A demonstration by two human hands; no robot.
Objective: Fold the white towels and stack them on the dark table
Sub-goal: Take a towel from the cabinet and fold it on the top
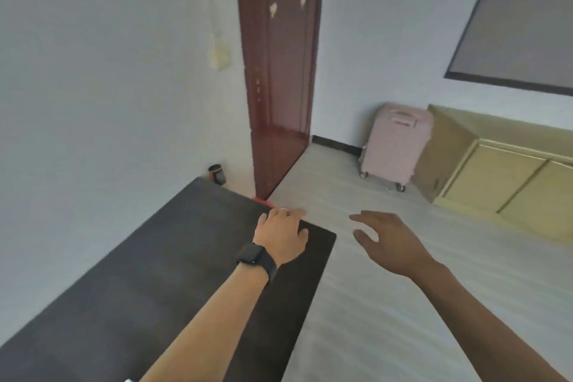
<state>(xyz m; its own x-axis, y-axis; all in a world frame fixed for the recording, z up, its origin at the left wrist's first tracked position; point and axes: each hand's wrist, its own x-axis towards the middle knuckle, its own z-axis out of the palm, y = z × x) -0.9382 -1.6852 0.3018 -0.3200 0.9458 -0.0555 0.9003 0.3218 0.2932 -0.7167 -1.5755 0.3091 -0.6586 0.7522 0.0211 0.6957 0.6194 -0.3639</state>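
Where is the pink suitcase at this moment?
Head view, right of centre: the pink suitcase stands upright by the far wall, left of the yellow cabinet and right of the red door.

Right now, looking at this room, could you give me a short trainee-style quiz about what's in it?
1. True or false: the left hand, above the dark table, has a watch at its wrist.
2. What stands beside the yellow cabinet? A) pink suitcase B) blue bucket C) chair
3. Fill in: the right hand holds ____.
Key: 1 true; 2 A; 3 nothing.
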